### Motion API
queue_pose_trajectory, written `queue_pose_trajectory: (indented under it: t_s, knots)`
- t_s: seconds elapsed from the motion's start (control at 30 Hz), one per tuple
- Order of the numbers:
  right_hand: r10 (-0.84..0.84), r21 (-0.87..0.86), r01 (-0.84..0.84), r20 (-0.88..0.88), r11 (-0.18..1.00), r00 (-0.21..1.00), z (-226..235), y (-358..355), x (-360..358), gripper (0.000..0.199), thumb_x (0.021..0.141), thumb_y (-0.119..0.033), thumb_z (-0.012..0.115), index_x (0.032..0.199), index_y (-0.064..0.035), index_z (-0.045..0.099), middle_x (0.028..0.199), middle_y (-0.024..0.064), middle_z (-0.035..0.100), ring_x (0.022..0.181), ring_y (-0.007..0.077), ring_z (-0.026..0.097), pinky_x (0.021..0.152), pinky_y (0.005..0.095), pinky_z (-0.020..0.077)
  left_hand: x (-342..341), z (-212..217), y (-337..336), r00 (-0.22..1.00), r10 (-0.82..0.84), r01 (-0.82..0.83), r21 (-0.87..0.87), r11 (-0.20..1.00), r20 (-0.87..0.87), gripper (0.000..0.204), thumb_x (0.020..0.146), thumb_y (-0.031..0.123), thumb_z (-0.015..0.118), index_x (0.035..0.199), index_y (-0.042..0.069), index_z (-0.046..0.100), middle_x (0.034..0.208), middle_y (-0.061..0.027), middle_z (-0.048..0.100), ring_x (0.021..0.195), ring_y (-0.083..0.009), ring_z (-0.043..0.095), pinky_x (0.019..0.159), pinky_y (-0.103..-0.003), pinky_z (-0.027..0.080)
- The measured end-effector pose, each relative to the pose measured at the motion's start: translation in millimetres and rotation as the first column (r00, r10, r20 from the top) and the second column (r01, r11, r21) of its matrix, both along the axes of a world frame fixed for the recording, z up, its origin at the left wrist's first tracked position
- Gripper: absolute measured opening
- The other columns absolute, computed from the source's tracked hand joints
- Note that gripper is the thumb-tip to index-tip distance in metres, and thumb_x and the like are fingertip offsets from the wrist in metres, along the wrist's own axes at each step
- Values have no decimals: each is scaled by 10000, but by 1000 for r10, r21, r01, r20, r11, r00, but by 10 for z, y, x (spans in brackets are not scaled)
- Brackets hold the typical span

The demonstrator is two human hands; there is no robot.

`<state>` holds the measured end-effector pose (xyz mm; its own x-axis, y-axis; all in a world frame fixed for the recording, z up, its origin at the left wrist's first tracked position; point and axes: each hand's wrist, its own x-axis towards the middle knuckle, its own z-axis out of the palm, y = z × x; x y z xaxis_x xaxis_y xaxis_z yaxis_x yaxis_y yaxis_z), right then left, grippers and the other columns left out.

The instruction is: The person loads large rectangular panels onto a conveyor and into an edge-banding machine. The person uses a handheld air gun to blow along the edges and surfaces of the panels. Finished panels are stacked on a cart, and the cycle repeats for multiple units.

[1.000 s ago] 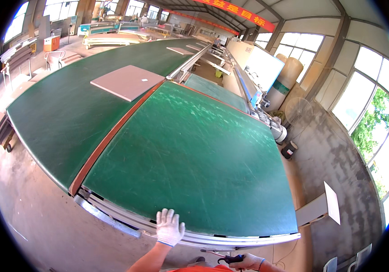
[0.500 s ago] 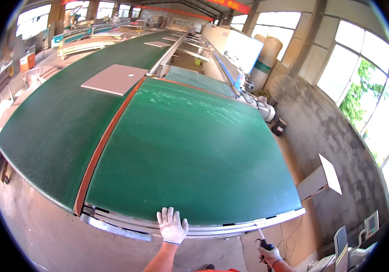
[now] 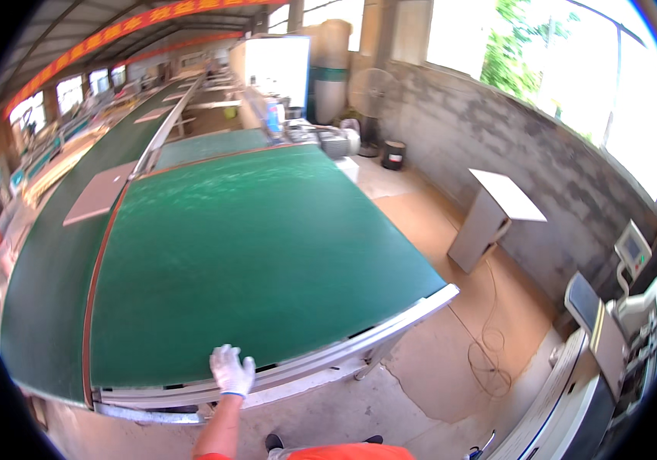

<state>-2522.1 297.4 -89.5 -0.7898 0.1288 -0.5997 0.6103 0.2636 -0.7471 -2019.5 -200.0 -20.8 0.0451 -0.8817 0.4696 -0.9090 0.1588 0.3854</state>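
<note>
My left hand (image 3: pixel 232 371), in a white knit glove, rests on the near edge of a wide green conveyor belt (image 3: pixel 252 245). Its fingers lie out over the belt, and nothing is held in them. Under the palm runs the silver metal edge rail (image 3: pixel 412 308) of the conveyor. My right hand cannot be seen in the current picture. At the lower right edge a small dark and shiny thing (image 3: pixel 481 446) shows, too small to make out.
A pinkish-brown panel (image 3: pixel 100 193) lies on the longer green belt to the left. Right of the conveyor stand a white-topped board stand (image 3: pixel 508 195), a coiled cable (image 3: pixel 489 368) on the floor and a machine with a control screen (image 3: pixel 635 249). Farther back are a fan (image 3: pixel 373 92) and black bucket (image 3: pixel 393 155).
The view has turned right, bringing in more of the machine. My left hand stays on the conveyor edge. My right hand, which held an air blow gun, has gone out of view.
</note>
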Motion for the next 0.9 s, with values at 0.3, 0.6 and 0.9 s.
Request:
queue_pose_trajectory:
  t_s: [0.3, 0.6, 0.9]
  knots:
    - [145, 212, -92, -249, 973, 958, 350, -179, -1490, 275, 935, -370, 694, 925, -96, 669, 741, 59, 663, 573, 145, 603, 521, 352, 465, -3740, -321, 461, 455, -867, 869, 313, 382, -204, 417, 839, 312, 770, 1155, 48, 699, 1275, -205, 665, 1216, -391, 616, 1077, -490, 476]
    - [-280, 80, 312, -276, 947, 920, 1151, -99, -3286, 344, 945, -371, 685, 772, -80, 625, 575, 33, 599, 477, 179, 608, 464, 360, 470, -5592, -1346, 128, 402, -835, 583, 808, -83, -376, 491, 874, 316, 733, 1207, -44, 722, 1164, -220, 757, 1083, -304, 732, 973, -379, 558]
    - [-689, -100, 698, -310, 709, 655, 1351, 377, -4726, 295, 975, -339, 681, 941, -62, 587, 611, 52, 573, 455, 171, 544, 425, 346, 449, -8953, -1418, -286, 333, -791, 717, 682, -141, -513, 401, 898, 315, 734, 1083, -40, 758, 1018, -201, 776, 983, -292, 742, 912, -403, 566]
